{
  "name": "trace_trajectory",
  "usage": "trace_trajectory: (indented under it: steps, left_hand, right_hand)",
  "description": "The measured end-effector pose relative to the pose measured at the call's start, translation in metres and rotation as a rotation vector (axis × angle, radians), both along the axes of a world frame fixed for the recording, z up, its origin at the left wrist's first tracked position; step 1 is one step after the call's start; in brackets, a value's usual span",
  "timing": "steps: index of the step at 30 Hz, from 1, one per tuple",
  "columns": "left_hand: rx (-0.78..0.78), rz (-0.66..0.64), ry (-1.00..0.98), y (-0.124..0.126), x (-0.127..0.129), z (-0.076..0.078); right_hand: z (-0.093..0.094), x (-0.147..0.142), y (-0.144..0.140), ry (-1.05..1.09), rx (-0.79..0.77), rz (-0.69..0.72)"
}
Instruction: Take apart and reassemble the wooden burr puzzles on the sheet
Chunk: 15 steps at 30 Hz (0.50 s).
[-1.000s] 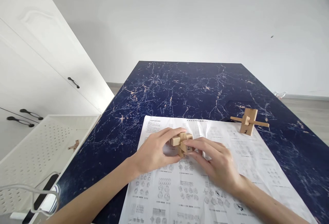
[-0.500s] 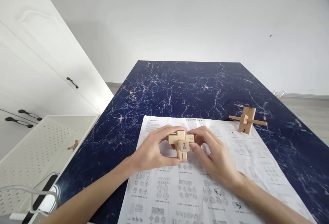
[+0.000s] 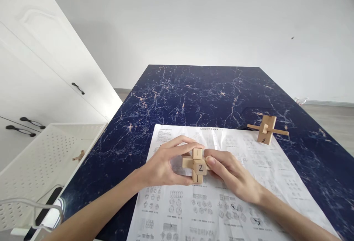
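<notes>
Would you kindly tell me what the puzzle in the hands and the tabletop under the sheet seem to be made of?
Burr puzzle: pale unfinished wood, matte, with faint grain and handwritten numbers. Tabletop: glossy navy surface with white veins, likely marble-look stone or laminate.

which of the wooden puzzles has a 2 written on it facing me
The wooden puzzle gripped between the left hand and right hand over the instruction sheet. The other puzzle stands untouched at the sheet's far right corner.

Tan wood puzzle w/ black "2"; navy marbled table
</notes>
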<state>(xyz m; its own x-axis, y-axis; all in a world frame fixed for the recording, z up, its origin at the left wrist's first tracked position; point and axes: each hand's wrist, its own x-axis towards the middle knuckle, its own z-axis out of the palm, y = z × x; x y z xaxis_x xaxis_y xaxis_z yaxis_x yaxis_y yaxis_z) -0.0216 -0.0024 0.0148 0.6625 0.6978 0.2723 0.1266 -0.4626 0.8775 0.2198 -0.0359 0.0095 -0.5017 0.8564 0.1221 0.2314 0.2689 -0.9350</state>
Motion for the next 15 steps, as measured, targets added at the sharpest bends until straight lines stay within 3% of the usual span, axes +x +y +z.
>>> trace_trajectory:
  steps: [4, 9, 12, 15]
  left_hand:
    - [-0.041, 0.036, 0.035, -0.001, 0.002, -0.001]
    - [-0.238, 0.188, -0.007, -0.002, 0.002, 0.001]
    - [-0.274, 0.304, 0.015, -0.001, 0.001, 0.004]
    - [-0.304, 0.340, 0.015, 0.001, 0.000, 0.007]
  right_hand:
    - [-0.004, -0.001, -0.003, 0.087, -0.205, -0.007]
    - [-0.012, -0.002, 0.003, 0.453, -0.531, -0.175]
    - [-0.014, 0.001, 0.013, 0.681, -0.618, -0.287]
    - [-0.018, 0.008, 0.022, 0.876, -0.636, -0.336]
